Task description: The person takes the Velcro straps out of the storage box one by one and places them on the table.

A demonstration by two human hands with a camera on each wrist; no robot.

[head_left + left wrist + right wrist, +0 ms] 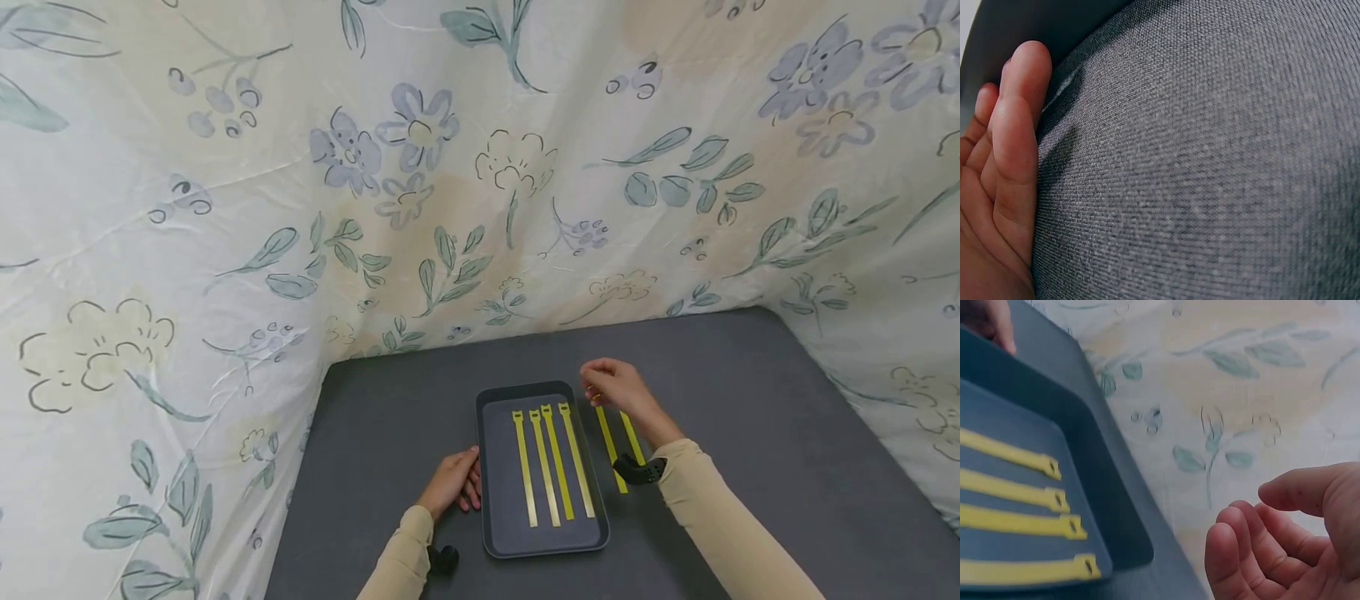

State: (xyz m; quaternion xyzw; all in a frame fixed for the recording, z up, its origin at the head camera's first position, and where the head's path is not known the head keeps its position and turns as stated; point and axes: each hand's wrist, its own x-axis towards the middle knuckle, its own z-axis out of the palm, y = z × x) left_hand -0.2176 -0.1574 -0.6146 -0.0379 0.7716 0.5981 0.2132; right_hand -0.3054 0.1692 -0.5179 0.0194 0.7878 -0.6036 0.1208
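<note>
Several flat yellow straps with slotted heads, resembling cable ties [525, 469], lie side by side lengthwise in a dark grey tray [498, 492]. Their heads [1074, 527] show in the right wrist view. My left hand [452, 477] rests at the tray's left side, its fingers loosely bent against the outer wall and nothing in its grasp. Just beyond the tray's upper right corner hovers my right hand [620, 389]; thumb and fingers [1229, 550] are apart and hold nothing. Below it, two more yellow straps [610, 446] lie on the table, partly hidden by hand and wrist.
The dark grey cloth-covered table [390, 417] extends on both sides of the tray. A floral curtain [420, 208] hangs behind it and along the sides. Black bands [641, 469] with cameras sit on both wrists.
</note>
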